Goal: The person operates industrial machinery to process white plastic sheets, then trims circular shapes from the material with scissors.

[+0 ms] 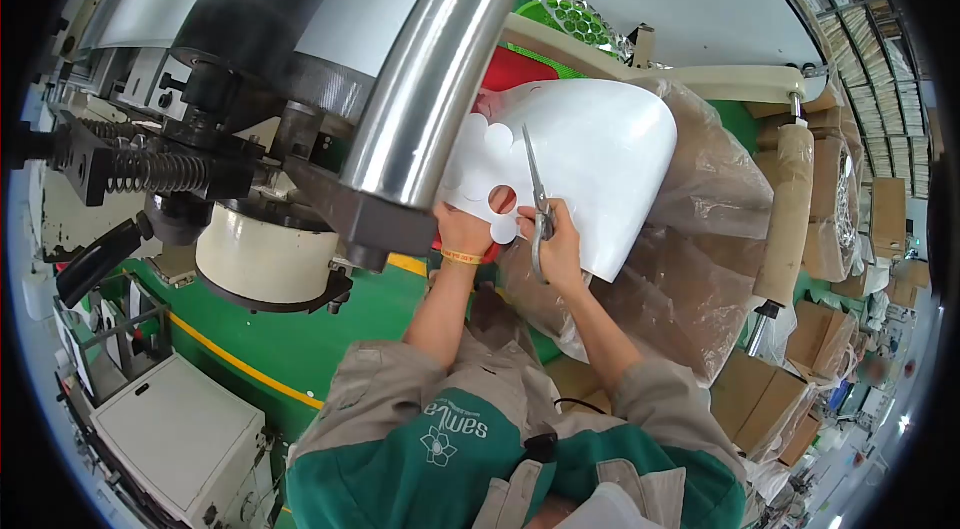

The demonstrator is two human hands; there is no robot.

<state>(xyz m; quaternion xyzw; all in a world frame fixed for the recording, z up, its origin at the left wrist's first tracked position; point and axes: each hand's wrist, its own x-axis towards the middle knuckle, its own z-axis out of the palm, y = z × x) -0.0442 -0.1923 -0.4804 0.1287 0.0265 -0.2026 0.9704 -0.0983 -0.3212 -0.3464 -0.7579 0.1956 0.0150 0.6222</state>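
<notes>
A large white sheet [600,149] curves in front of me, with round discs and a round hole along its left edge. My right hand [557,241] is closed around the handles of metal scissors [538,179], whose blades point up and lie over the sheet. Under the left edge of the sheet, my left hand [465,229] holds the white material near the hole; its fingers are partly hidden. A yellow band circles my left wrist. Something red shows behind and below the sheet.
A metal cylinder [430,79] and machine parts with springs [160,169] stand at the left. Clear plastic wrap [690,259] hangs at the right beside a roller [787,214]. Cardboard boxes [755,399] lie at the lower right, a white cabinet [170,429] at the lower left.
</notes>
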